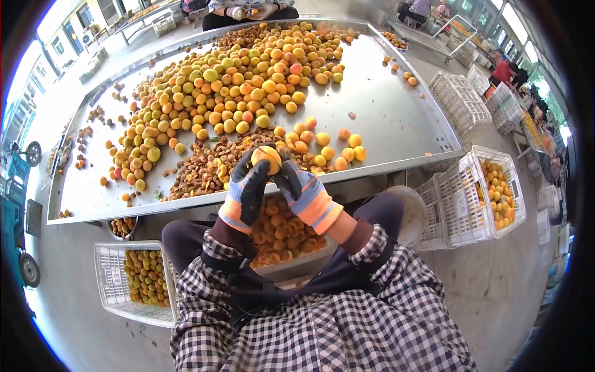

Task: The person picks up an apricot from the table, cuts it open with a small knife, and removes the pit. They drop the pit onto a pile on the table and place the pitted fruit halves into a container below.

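Note:
In my gloved left hand (243, 195) is a yellow-orange apricot (265, 159), gripped between thumb and fingers, with a dark line across its upper part. My gloved right hand (305, 192) is closed close beside the fruit; whatever its fingers hold is hidden. Both hands are above the near edge of a metal table (384, 118). Just beyond them lies a heap of brown apricot pits (207, 164), with several loose apricots (322, 139) to its right. Below my hands, between my knees, a container holds orange apricot pieces (282, 232).
A large pile of whole apricots (211, 93) covers the table's middle. White plastic crates of apricots stand on the floor at left (111, 279) and right (462, 201). A bowl (122, 228) sits under the table's left front. Across the table sits another person with gloved hands (251, 11).

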A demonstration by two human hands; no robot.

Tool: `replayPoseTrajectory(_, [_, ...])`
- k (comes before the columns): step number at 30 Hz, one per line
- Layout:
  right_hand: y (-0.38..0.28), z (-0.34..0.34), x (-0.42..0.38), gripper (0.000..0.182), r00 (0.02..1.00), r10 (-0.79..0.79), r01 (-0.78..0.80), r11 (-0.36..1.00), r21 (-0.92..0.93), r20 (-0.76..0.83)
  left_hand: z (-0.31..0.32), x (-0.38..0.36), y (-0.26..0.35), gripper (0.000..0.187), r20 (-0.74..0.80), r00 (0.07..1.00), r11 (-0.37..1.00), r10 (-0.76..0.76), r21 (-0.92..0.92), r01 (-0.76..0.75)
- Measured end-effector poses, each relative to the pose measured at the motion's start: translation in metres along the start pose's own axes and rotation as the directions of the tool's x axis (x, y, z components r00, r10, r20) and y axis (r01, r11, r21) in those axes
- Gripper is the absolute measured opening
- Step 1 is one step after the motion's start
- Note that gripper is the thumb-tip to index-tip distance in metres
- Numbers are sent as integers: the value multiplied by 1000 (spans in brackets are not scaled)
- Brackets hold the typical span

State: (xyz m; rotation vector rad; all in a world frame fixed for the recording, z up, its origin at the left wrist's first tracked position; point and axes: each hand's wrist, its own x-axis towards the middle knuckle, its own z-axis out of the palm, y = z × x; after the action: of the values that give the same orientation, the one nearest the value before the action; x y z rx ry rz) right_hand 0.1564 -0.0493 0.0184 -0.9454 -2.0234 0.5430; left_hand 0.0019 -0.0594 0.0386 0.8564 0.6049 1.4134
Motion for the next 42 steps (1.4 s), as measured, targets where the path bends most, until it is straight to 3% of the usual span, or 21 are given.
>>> replayPoseTrajectory(1, [-8,-11,-1,25,998,13,-14,1000,15,58,0,-2,5,53,5,1000,1000,7,4,-7])
replayPoseTrajectory(3, [-15,-22,-3,26,994,14,-18,999,33,109,1,-5,17,57,103,994,954,24,295,-54])
replayPoseTrajectory(4, [-17,-26,-5,30,992,-18,13,999,43,123,0,-4,22,59,188,982,954,14,290,-69])
replayPoseTrajectory(7, [-31,-37,-5,33,991,-46,40,998,51,122,14,-14,35,58,174,985,942,21,327,-78])
replayPoseTrajectory(9, [-39,-36,-3,32,993,-49,43,997,59,111,29,-18,34,53,201,974,938,103,307,-162])
replayPoseTrajectory(11, [-39,-28,-1,32,989,-137,135,990,-39,-56,53,-23,36,49,37,987,983,157,89,-160])
replayPoseTrajectory(13, [-51,-26,4,32,989,-118,120,993,15,-93,63,-20,37,47,14,999,982,49,-182,-46])
replayPoseTrajectory(16, [-51,-36,6,33,992,-83,88,995,46,-99,74,-22,46,49,24,999,990,46,-134,-42])
replayPoseTrajectory(18, [-45,-43,1,33,996,-61,63,998,30,-70,63,-22,49,50,41,999,978,-13,209,4])
replayPoseTrajectory(21, [-44,-49,-5,30,995,-90,88,994,-62,-32,63,-29,52,51,53,999,974,-3,226,-9])
replayPoseTrajectory(23, [-54,-50,-7,28,994,-88,76,983,-165,-71,68,-30,48,50,74,997,983,9,181,-22])
replayPoseTrajectory(25, [-59,-40,-8,25,993,-43,26,988,-150,-114,84,-34,46,47,33,999,995,-33,-92,36])
replayPoseTrajectory(26, [-56,-32,-8,26,994,15,-27,993,-114,-110,71,-28,29,36,81,985,917,-153,-360,172])
replayPoseTrajectory(27, [-50,-24,-9,28,992,72,-80,994,-77,-102,85,-30,29,38,-103,983,913,-155,-394,103])
replayPoseTrajectory(29, [-49,-24,-16,29,992,84,-93,992,-91,-94,79,-29,30,37,29,993,934,-118,-337,121])
replayPoseTrajectory(33, [-46,-40,-24,36,993,116,-119,974,-191,-23,55,-35,16,38,-14,992,960,-126,-253,119])
replayPoseTrajectory(34, [-51,-44,-26,43,986,157,-164,962,-220,-52,57,-37,21,39,-2,996,987,-84,-141,82])
replayPoseTrajectory(35, [-56,-45,-26,43,987,152,-161,962,-220,-54,59,-38,26,40,15,999,999,-43,-28,43])
replayPoseTrajectory(36, [-59,-47,-26,45,988,139,-150,971,-185,-72,59,-39,31,46,133,990,998,-55,-25,59])
replayPoseTrajectory(41, [-46,-36,-32,61,994,71,-84,984,-156,-82,64,-41,40,54,150,984,990,-98,116,81])
replayPoseTrajectory(42, [-48,-38,-30,61,994,70,-82,984,-157,-85,63,-41,42,54,129,989,974,-80,221,50])
